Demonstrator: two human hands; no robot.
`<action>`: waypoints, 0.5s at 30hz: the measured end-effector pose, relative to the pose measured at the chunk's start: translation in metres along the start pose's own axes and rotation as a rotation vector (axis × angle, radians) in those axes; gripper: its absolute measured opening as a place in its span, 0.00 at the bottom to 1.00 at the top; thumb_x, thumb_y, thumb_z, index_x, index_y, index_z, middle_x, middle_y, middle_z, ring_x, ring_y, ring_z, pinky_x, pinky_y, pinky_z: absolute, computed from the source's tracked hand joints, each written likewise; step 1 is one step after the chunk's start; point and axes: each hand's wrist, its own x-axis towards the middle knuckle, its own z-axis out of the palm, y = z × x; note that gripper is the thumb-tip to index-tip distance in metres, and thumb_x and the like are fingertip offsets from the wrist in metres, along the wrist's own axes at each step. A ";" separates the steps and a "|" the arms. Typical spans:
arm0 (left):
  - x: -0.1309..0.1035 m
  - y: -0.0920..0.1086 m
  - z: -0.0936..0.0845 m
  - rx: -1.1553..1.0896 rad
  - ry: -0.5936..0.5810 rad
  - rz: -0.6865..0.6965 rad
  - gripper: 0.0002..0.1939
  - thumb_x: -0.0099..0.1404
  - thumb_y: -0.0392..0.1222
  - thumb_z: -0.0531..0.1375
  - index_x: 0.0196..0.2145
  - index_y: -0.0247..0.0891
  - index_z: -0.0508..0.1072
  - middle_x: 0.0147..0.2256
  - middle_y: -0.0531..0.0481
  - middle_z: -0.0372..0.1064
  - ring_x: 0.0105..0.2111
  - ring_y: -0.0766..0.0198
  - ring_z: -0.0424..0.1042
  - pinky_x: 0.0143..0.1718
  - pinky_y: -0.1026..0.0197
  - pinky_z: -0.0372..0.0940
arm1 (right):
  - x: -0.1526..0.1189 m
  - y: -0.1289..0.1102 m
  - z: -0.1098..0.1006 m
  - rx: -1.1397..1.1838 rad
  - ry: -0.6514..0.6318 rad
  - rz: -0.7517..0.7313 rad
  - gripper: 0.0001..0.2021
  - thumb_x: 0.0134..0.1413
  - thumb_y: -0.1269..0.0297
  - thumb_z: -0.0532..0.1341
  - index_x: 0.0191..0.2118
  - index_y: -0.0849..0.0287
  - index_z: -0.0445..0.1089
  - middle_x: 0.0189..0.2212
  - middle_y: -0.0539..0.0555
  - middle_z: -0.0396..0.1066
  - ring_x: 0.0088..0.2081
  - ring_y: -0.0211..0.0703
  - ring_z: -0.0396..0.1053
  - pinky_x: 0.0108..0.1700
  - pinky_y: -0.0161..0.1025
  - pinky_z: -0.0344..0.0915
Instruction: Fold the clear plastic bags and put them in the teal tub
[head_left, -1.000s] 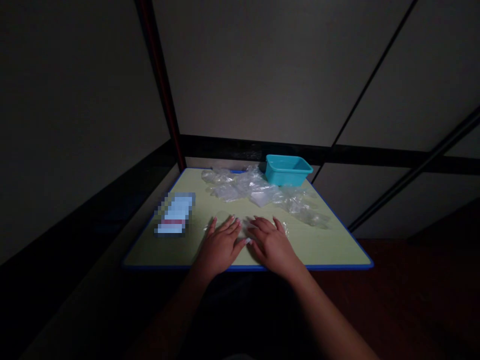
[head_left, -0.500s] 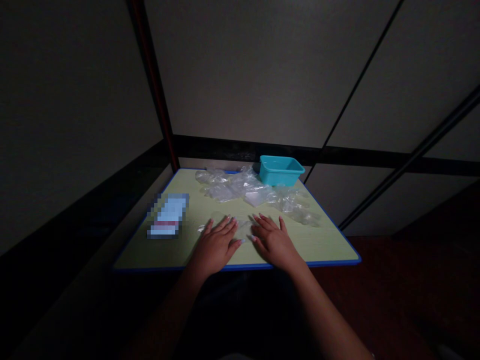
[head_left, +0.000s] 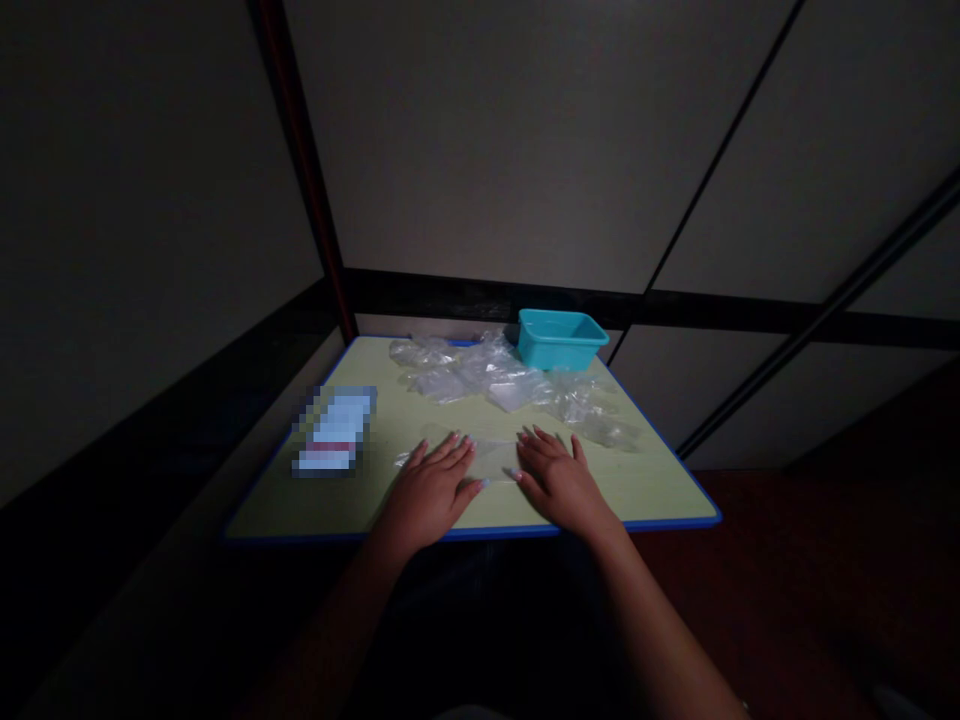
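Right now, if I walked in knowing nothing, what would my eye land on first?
Probably the turquoise bin near the far right corner of the table, the most vivid colour in this dim room. Next, the left hand and right hand, spread over a thin clear sheet near the front edge. Beyond them lies a heap of crumpled clear plastic.

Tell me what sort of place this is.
Probably a dim indoor corner, whether at home or in a workroom I cannot tell. Showing it: the plain wall behind, and a small blue-edged table bearing crumpled clear plastic and a turquoise bin.
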 end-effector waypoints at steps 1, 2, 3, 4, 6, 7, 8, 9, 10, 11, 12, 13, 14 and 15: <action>0.000 0.000 0.000 0.002 -0.004 -0.001 0.23 0.69 0.49 0.50 0.60 0.42 0.62 0.61 0.46 0.57 0.63 0.56 0.52 0.62 0.43 0.46 | 0.000 0.002 -0.001 -0.001 -0.001 0.001 0.20 0.60 0.59 0.54 0.57 0.54 0.64 0.62 0.60 0.57 0.65 0.54 0.47 0.60 0.69 0.34; 0.000 -0.001 0.000 0.004 -0.008 -0.003 0.23 0.69 0.49 0.50 0.60 0.42 0.62 0.61 0.46 0.57 0.63 0.56 0.51 0.62 0.43 0.46 | 0.000 0.003 -0.002 -0.001 -0.002 0.001 0.20 0.60 0.59 0.54 0.56 0.55 0.64 0.61 0.60 0.58 0.65 0.54 0.47 0.60 0.69 0.34; 0.000 -0.001 0.000 0.006 -0.012 -0.003 0.23 0.69 0.49 0.50 0.60 0.42 0.62 0.61 0.46 0.57 0.63 0.56 0.51 0.62 0.43 0.46 | 0.001 0.004 -0.002 0.000 -0.004 0.000 0.19 0.60 0.60 0.54 0.56 0.55 0.64 0.61 0.60 0.59 0.65 0.54 0.47 0.60 0.69 0.34; 0.000 -0.001 0.001 0.007 -0.016 -0.003 0.23 0.69 0.49 0.50 0.60 0.42 0.62 0.61 0.46 0.57 0.63 0.56 0.51 0.62 0.43 0.46 | 0.001 0.006 -0.003 0.001 -0.006 0.001 0.19 0.60 0.60 0.54 0.55 0.55 0.65 0.60 0.60 0.60 0.65 0.54 0.48 0.60 0.69 0.35; 0.000 -0.001 0.001 0.007 -0.019 -0.001 0.23 0.69 0.49 0.50 0.60 0.42 0.61 0.61 0.46 0.57 0.63 0.56 0.51 0.62 0.43 0.46 | 0.002 0.008 -0.004 0.002 -0.005 0.009 0.18 0.60 0.60 0.54 0.55 0.56 0.66 0.60 0.60 0.61 0.64 0.54 0.48 0.60 0.69 0.35; 0.000 -0.001 0.000 0.006 -0.019 -0.002 0.23 0.69 0.49 0.50 0.60 0.42 0.61 0.61 0.46 0.56 0.63 0.56 0.52 0.62 0.43 0.46 | 0.002 0.010 -0.004 0.000 -0.002 0.017 0.18 0.60 0.61 0.54 0.55 0.56 0.66 0.60 0.60 0.61 0.64 0.54 0.49 0.60 0.69 0.36; 0.000 -0.001 0.000 0.006 -0.020 -0.004 0.23 0.69 0.49 0.50 0.60 0.42 0.61 0.61 0.46 0.56 0.63 0.56 0.52 0.62 0.43 0.46 | 0.002 0.012 -0.004 -0.001 0.001 0.026 0.19 0.59 0.61 0.54 0.55 0.56 0.65 0.60 0.60 0.61 0.64 0.54 0.49 0.60 0.69 0.36; 0.000 -0.001 0.000 0.006 -0.023 -0.006 0.23 0.70 0.49 0.50 0.60 0.42 0.61 0.61 0.46 0.56 0.63 0.55 0.52 0.61 0.43 0.46 | 0.001 0.013 -0.005 -0.003 0.003 0.035 0.19 0.59 0.61 0.55 0.56 0.55 0.65 0.60 0.60 0.60 0.64 0.54 0.49 0.60 0.69 0.36; 0.000 -0.001 0.000 0.007 -0.026 -0.009 0.23 0.70 0.49 0.50 0.60 0.42 0.61 0.61 0.46 0.56 0.63 0.55 0.52 0.61 0.42 0.47 | 0.001 0.015 -0.005 -0.004 0.003 0.044 0.20 0.59 0.61 0.55 0.56 0.55 0.64 0.60 0.60 0.60 0.64 0.54 0.49 0.60 0.69 0.37; 0.000 0.000 -0.001 0.010 -0.031 -0.012 0.23 0.70 0.49 0.50 0.60 0.42 0.61 0.61 0.47 0.56 0.63 0.55 0.52 0.61 0.42 0.47 | 0.000 0.016 -0.005 -0.007 0.007 0.053 0.20 0.59 0.61 0.55 0.56 0.55 0.64 0.61 0.60 0.59 0.64 0.54 0.49 0.60 0.69 0.37; 0.000 0.000 -0.001 0.015 -0.037 -0.015 0.23 0.70 0.49 0.50 0.60 0.42 0.61 0.62 0.47 0.56 0.63 0.56 0.52 0.61 0.42 0.47 | -0.001 0.017 -0.005 -0.013 0.014 0.064 0.20 0.59 0.61 0.55 0.57 0.55 0.64 0.62 0.60 0.57 0.64 0.54 0.49 0.60 0.69 0.37; 0.000 0.000 -0.001 0.021 -0.045 -0.016 0.23 0.70 0.50 0.50 0.60 0.43 0.61 0.62 0.48 0.55 0.63 0.56 0.51 0.61 0.42 0.47 | -0.002 0.016 -0.004 -0.020 0.027 0.074 0.20 0.59 0.61 0.54 0.57 0.55 0.64 0.63 0.60 0.55 0.65 0.54 0.48 0.60 0.70 0.37; 0.000 0.000 -0.002 0.030 -0.051 -0.018 0.23 0.70 0.50 0.49 0.60 0.42 0.61 0.62 0.48 0.54 0.63 0.56 0.50 0.61 0.42 0.47 | -0.004 0.014 -0.004 -0.029 0.044 0.082 0.21 0.59 0.60 0.54 0.57 0.55 0.63 0.64 0.60 0.53 0.65 0.54 0.47 0.60 0.69 0.36; 0.000 0.000 -0.002 0.038 -0.056 -0.017 0.23 0.70 0.50 0.49 0.60 0.42 0.61 0.62 0.48 0.53 0.64 0.56 0.50 0.61 0.43 0.47 | -0.005 0.011 -0.004 -0.037 0.062 0.086 0.21 0.59 0.60 0.54 0.58 0.55 0.62 0.65 0.60 0.51 0.65 0.53 0.46 0.60 0.69 0.34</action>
